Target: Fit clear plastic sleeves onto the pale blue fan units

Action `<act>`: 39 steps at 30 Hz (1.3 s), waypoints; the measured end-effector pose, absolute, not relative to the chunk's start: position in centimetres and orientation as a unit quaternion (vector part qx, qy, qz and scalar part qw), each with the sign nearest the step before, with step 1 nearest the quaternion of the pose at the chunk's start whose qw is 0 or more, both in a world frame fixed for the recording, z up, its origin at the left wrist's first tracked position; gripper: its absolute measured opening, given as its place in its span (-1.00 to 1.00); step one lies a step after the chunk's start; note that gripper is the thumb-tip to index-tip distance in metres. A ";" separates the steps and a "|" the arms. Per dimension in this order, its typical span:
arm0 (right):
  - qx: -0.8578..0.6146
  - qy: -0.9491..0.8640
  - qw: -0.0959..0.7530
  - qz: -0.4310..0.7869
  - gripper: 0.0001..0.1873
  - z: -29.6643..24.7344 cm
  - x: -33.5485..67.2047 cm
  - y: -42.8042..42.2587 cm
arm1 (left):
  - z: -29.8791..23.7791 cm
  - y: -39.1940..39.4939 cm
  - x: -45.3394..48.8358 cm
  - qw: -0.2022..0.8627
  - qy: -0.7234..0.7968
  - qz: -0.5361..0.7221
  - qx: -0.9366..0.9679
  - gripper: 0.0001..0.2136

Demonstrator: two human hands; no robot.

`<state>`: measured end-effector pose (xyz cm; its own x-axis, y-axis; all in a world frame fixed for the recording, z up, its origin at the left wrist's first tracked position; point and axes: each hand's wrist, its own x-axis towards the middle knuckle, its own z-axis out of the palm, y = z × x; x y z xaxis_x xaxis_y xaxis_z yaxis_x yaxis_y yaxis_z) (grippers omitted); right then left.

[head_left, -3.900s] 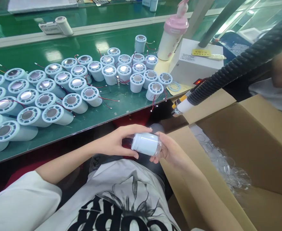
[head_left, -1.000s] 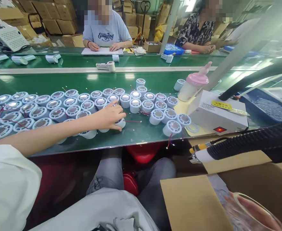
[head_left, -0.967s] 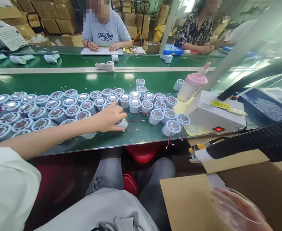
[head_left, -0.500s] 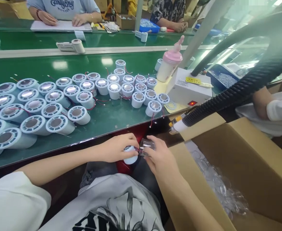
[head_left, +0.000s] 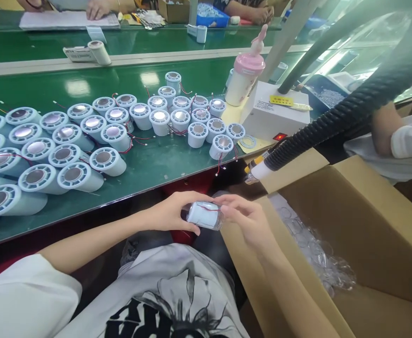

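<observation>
Listing first, at near middle in front of the table [head_left: 149, 164], one light-blue part [head_left: 203, 215] with a thin red wire, tilted inside a clear cup [head_left: 219, 221]: our left hand [head_left: 178, 211] clasps its left end between thumb and fingers, while our right hand [head_left: 243, 213] has bent fingers at its right end, whether pinching we cannot tell. On the table we find wired blue cylinders [head_left: 114, 136], left to middle; farther right, a pink-lidded bottle [head_left: 243, 82] and white box [head_left: 274, 112]; near right, an open carton [head_left: 371, 225] containing clear plastic pieces [head_left: 320, 256].

Pink-lidded bottle [head_left: 244, 80], blue tray [head_left: 211, 22] beyond
</observation>
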<state>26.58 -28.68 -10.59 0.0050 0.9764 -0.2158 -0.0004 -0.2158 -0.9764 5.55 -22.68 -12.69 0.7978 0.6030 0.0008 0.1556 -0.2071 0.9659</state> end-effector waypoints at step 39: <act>-0.494 -0.411 0.387 0.661 -0.62 -10.5 26.6 -30.5 | -10.8 -24.4 4.5 0.616 0.217 0.201 0.730 -0.31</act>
<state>26.63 -30.55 -10.46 -0.2116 0.9179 -0.3356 -0.1050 -0.3628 -0.9259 4.51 -24.39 -10.77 0.8250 0.5645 0.0254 0.0702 -0.1469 0.9867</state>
